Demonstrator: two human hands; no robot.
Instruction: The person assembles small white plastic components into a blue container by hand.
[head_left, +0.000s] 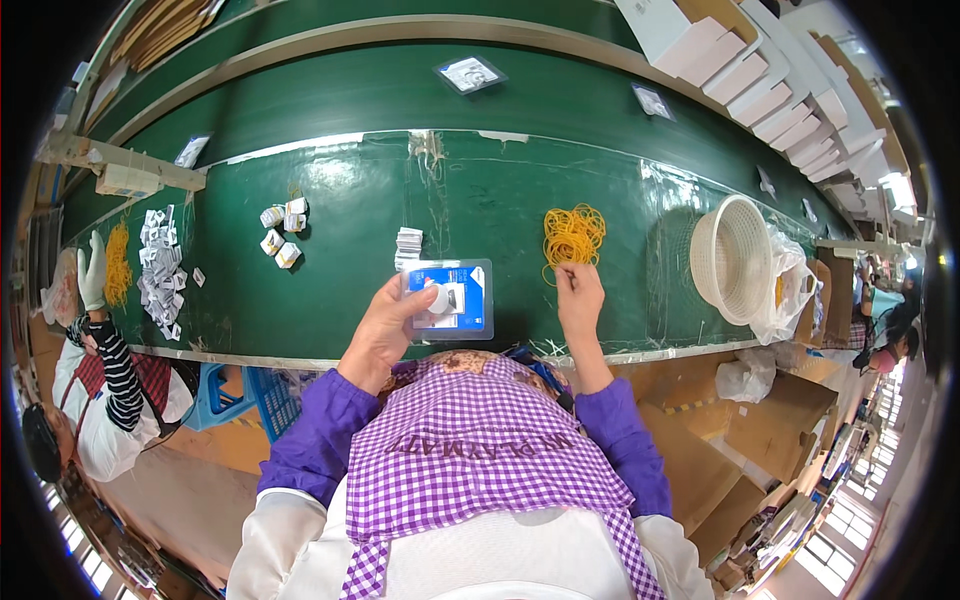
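In my left hand (380,330) is a flat blue-and-white packet (474,302) with a clear plastic border. The thumb lies across its front, and the fingers behind it are hidden. To the right, my right hand (580,305) pinches a yellow rubber band at the near edge of a tangled pile of rubber bands (574,232). Just beyond the packet lies a short row of small folded white paper slips (408,242). Farther left, several bundles of white slips (285,232) sit together on the green table (340,300).
A heap of loose slips (160,265) and more yellow bands (118,265) lie at far left, beside a co-worker's gloved hand (92,272). At right stands a cream plastic basket (735,260) next to a plastic bag (785,300). Beyond, packets (470,74) lie on a green belt (560,95).
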